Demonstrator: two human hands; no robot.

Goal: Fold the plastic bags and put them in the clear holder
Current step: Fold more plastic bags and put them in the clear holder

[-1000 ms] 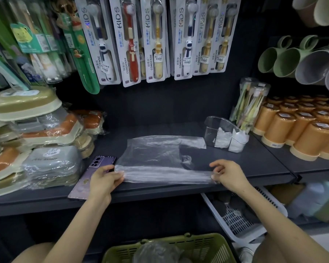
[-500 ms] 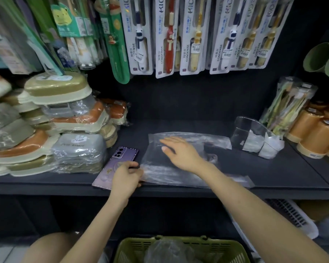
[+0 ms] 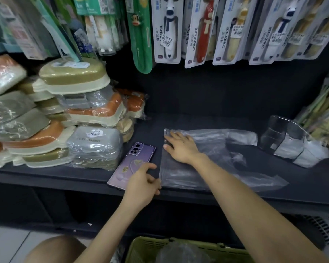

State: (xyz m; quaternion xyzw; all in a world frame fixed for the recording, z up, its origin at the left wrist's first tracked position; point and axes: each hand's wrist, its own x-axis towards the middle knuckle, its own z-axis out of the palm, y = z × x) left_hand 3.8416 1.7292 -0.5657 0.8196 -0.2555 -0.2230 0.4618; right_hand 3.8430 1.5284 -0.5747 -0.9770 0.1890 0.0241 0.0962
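Plastic bag flat on shelf. Left hand pinches its near-left corner; right hand, fingers straight, presses its far-left part. Clear holder apart, right.

Showed bare forearms, a bare left hand and right hand, and a bare knee at near left.

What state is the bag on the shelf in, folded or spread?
Spread flat: the plastic bag lies stretched along the shelf, handles out right, right hand pressing it flat, left hand pinching its near-left corner.
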